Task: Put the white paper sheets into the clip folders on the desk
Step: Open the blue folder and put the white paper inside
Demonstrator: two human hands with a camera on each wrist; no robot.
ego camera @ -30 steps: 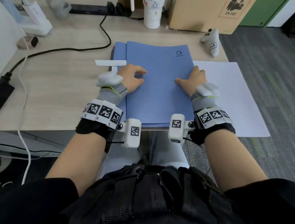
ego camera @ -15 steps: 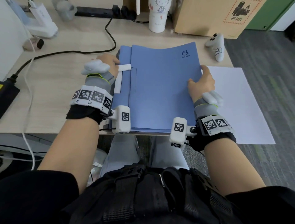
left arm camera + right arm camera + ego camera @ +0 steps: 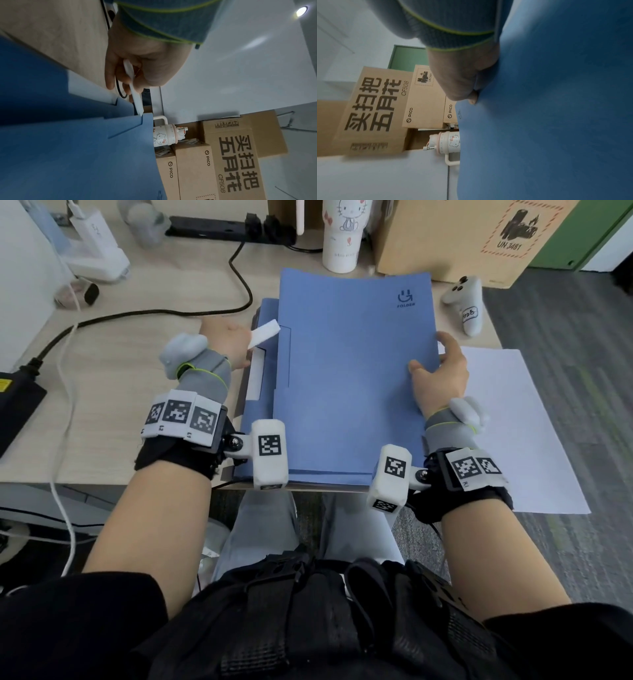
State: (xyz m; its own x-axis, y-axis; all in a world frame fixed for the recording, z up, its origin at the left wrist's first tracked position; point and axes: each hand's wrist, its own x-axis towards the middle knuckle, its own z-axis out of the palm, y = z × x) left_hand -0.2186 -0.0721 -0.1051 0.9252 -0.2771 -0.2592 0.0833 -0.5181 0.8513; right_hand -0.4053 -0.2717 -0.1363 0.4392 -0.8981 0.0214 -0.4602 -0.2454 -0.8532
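Both hands' fingers on blue folder (image 3: 352,378)

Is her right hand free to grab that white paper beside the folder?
Probably not yet: the right hand grips the blue folder cover's edge. The white paper lies uncovered right beside it, so letting go would clear the way.

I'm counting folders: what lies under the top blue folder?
Under the top blue folder another blue folder shows along its left and near edges, a white clip bar on it. Anything further beneath is covered.
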